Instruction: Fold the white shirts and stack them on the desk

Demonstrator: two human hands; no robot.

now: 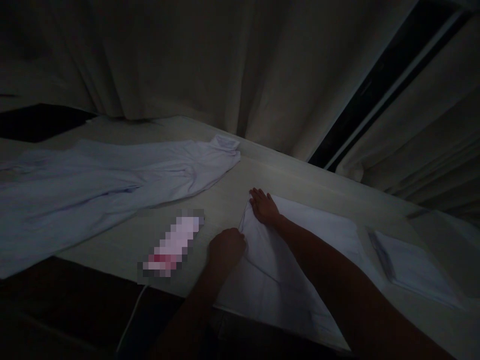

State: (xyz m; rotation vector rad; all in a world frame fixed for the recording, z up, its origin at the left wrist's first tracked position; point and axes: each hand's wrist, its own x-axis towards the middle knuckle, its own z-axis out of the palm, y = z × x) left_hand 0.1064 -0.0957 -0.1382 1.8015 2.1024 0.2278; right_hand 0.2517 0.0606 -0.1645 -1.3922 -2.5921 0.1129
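Note:
A white cloth (pixel 277 270) lies folded flat near the front edge of a pale table (pixel 210 200). My right hand (pixel 264 206) rests palm down on the cloth's far left corner, fingers spread. My left hand (pixel 226 247) is closed at the cloth's left edge, pinching it. The room is dim, so the finer folds are hard to make out.
A light garment (pixel 93 185) with a collar is spread across the table's left side. A blurred pink and white object (pixel 172 245) lies between it and my hands. A folded white piece (pixel 412 267) sits at the right. Curtains (pixel 225 65) hang behind the table.

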